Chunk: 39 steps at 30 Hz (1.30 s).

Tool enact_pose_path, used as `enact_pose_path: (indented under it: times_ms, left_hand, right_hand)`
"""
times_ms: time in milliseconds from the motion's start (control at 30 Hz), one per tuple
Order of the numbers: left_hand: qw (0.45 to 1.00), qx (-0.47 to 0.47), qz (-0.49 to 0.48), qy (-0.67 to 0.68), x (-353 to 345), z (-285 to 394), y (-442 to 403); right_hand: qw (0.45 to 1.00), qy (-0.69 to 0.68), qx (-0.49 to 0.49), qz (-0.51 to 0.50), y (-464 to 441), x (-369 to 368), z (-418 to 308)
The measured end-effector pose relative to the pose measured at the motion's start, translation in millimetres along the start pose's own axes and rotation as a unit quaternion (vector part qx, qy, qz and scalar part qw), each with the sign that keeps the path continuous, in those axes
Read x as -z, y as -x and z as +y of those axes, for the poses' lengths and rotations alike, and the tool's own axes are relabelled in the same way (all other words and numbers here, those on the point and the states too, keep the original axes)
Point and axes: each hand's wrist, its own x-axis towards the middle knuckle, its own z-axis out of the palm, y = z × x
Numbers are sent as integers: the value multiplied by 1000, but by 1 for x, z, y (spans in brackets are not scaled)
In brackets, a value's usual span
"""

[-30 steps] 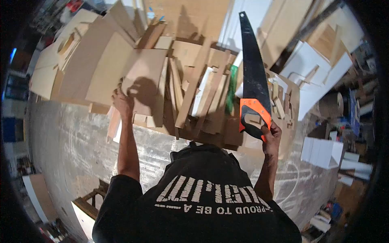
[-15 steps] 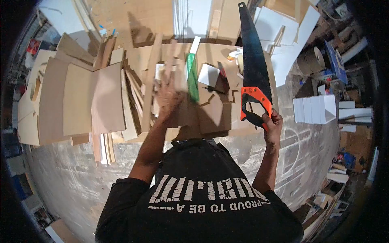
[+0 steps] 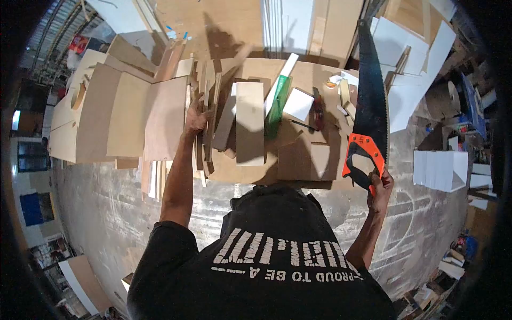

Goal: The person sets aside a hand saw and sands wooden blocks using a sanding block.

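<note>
My right hand (image 3: 380, 188) is closed on the orange and black handle of a handsaw (image 3: 372, 85). Its long dark blade points up and away, teeth to the right. Over the table's left part, my left hand (image 3: 197, 118) is closed around thin wooden strips (image 3: 214, 114) standing on edge; some of its fingers are hidden among them. Right of these strips lies a flat brown board (image 3: 250, 122). A green strip (image 3: 278, 106) with a white end, a small white block (image 3: 298, 104) and a dark red tool (image 3: 318, 109) lie farther right.
Large bent cardboard-coloured panels (image 3: 125, 114) stand left of my left hand. White sheets (image 3: 402, 50) lean behind the saw blade. A stack of white pieces (image 3: 440, 169) sits at the right on the scuffed grey floor (image 3: 410, 224). Offcuts lie along the table's right side.
My left hand has moved left, and the wooden strips now stand closer to the panels. The brown board shows uncovered. The saw stays in my right hand; the whole view has shifted.
</note>
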Motion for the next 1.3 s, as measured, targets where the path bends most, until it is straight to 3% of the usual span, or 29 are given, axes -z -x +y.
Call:
enact_pose_path:
  times_ms: [67,100,167,200,267,300,333,400,500,567,600,633,700,800,900,967,1033,1100,1167,1233,1267,1300]
  left_hand:
    - [993,98,-35,-48,12,-8,-6]
    - [982,76,41,-166,12,-4,-4]
    - [902,33,187,-389,-6,12,12]
    - [869,16,162,-468,-7,59,28]
    - [957,-77,70,-269,-30,45,25]
    - [875,-22,68,-479,-60,65,36]
    - [879,-22,51,-474,-88,54,36]
    - [941,115,7,-317,-121,74,40]
    - [924,234,-5,-302,-129,100,36]
    - [927,234,6,-292,-133,110,33]
    - [945,155,85,-274,-145,97,34]
    - [935,152,98,-303,-149,103,30]
    - [966,190,37,-175,-158,110,25]
    - [952,110,42,-282,-203,83,29]
    - [949,37,64,-308,-189,111,56]
    - [929,73,112,-344,-175,109,65]
    - [961,202,-5,-190,-160,76,55]
    - [941,251,-26,-226,-127,94,62]
    - [940,275,-16,-202,-128,81,60]
    - [946,255,28,-196,-131,95,68]
    - [949,257,16,-180,-131,90,71]
    - [951,262,7,-165,-131,81,73]
  right_hand:
    - [999,11,-4,-31,-1,-3,3]
    - [999,15,-4,-40,-2,-7,7]
    - [998,27,-5,-58,-3,-17,10]
    - [998,20,8,-56,-2,-30,4]
    - [997,21,-22,-78,-4,-41,4]
    - [995,21,-37,-89,-5,-46,5]
    - [995,21,-46,-91,-6,-51,7]
    - [993,18,-50,-109,-7,-59,5]
    - [991,17,-39,-124,-8,-64,3]
    - [991,13,-42,-125,-6,-62,9]
    - [992,11,-42,-121,-5,-65,9]
    - [992,8,-41,-119,-4,-68,8]
    - [993,11,-42,-113,0,-71,5]
    - [993,19,-33,-108,0,-72,3]
    - [994,19,-22,-105,3,-69,6]
    - [996,22,-14,-90,6,-64,6]
    - [995,47,-34,-86,11,-64,2]
    - [994,50,-68,-67,14,-67,-1]
    - [987,105,-19,-123,6,-63,15]
    - [983,111,-48,-135,5,-96,12]
    - [978,58,-74,-187,-3,-104,30]
    - [973,60,-13,-223,-11,-121,47]
